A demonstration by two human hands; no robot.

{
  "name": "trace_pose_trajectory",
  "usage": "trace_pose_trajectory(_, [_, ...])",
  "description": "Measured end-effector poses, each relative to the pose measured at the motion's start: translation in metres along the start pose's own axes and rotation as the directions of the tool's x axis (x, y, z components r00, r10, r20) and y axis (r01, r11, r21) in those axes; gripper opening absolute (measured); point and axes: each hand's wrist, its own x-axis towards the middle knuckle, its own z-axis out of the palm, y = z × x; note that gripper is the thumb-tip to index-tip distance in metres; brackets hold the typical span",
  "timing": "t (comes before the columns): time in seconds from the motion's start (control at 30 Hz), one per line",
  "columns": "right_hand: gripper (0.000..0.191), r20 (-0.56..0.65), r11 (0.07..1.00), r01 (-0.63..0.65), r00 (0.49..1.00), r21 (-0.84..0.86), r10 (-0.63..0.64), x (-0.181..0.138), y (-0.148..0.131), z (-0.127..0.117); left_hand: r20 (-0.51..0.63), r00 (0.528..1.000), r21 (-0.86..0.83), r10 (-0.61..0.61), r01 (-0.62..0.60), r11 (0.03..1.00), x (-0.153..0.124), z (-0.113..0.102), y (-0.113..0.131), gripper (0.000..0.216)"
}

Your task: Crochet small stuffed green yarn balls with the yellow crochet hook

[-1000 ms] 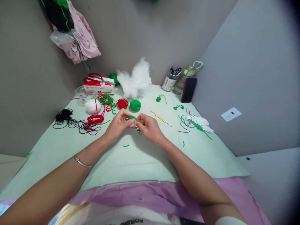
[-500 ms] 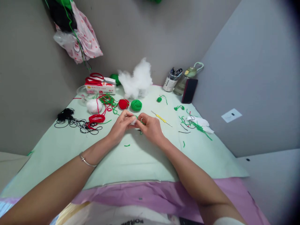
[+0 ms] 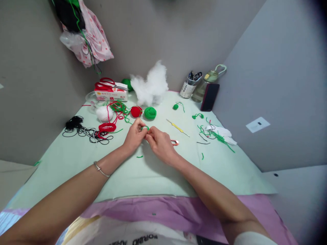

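Over the middle of the table, my left hand (image 3: 134, 136) and my right hand (image 3: 161, 144) meet fingertip to fingertip. Pinched between them is a small green-and-white yarn piece (image 3: 145, 128), mostly hidden by the fingers. Both hands are closed on it. An orange-handled tool (image 3: 175, 142), perhaps thread snips, lies partly covered by my right hand. Beyond that hand rests a yellow crochet hook (image 3: 178, 128). A green yarn ball (image 3: 150, 113) and a red yarn ball (image 3: 136, 111) sit just past my fingers.
White stuffing (image 3: 150, 85) is heaped at the back. Red scissors (image 3: 106, 83) lie on a box (image 3: 112, 94), near tangled black yarn (image 3: 74, 123) and a white yarn ball (image 3: 104, 113). To the right stand a pen cup (image 3: 187, 89), bottle (image 3: 200, 90) and phone (image 3: 210, 97); green scraps (image 3: 219, 137) lie nearer.
My right hand has turned, its back now more upward, and the fingertips have drawn closer together. More green and less white of the held piece shows. The orange-handled tool has come into sight.
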Motion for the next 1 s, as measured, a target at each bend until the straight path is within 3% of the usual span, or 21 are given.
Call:
trace_pose_trajectory(0.13, [0.015,-0.006,0.999,0.022,1.000,-0.039,-0.022,0.006,0.008,-0.005,0.048,0.996,-0.036,-0.072,0.074,0.997,0.000,-0.003,0.004,0.026])
trace_pose_trajectory(0.23, [0.017,-0.092,0.994,0.091,0.991,-0.054,-0.095,0.013,0.014,-0.017,0.071,0.990,-0.070,-0.125,0.130,0.989,-0.001,-0.006,0.008,0.028])
trace_pose_trajectory(0.33, [0.022,-0.159,0.965,0.199,0.972,0.171,-0.172,0.017,0.012,-0.026,0.085,0.983,-0.088,-0.165,0.173,0.981,-0.003,-0.005,0.010,0.027])
trace_pose_trajectory(0.4, [0.023,-0.074,0.899,0.151,0.989,0.411,-0.132,0.017,0.010,-0.029,0.096,0.978,-0.098,-0.183,0.192,0.977,-0.005,-0.003,0.012,0.026])
trace_pose_trajectory(0.47, [0.015,0.019,0.854,0.055,0.997,0.517,-0.075,0.017,0.010,-0.028,0.092,0.978,-0.111,-0.187,0.196,0.974,-0.007,-0.002,0.013,0.025])
trace_pose_trajectory(0.53, [0.015,0.003,0.901,0.044,0.999,0.431,-0.050,0.016,0.013,-0.027,0.066,0.982,-0.124,-0.177,0.185,0.975,-0.007,-0.002,0.013,0.024])
trace_pose_trajectory(0.6, [0.016,-0.014,0.969,0.070,0.998,0.238,-0.069,0.016,0.017,-0.024,0.036,0.986,-0.131,-0.164,0.167,0.977,-0.008,-0.002,0.012,0.024])
trace_pose_trajectory(0.7, [0.013,0.034,0.997,0.067,0.997,0.042,-0.068,0.017,0.021,-0.019,0.027,0.987,-0.127,-0.158,0.160,0.979,-0.008,-0.002,0.009,0.026])
trace_pose_trajectory(1.0, [0.027,-0.080,0.992,-0.070,0.994,0.109,0.079,0.022,0.027,-0.016,0.194,0.963,-0.130,-0.185,0.213,0.968,-0.014,0.001,0.015,0.037])
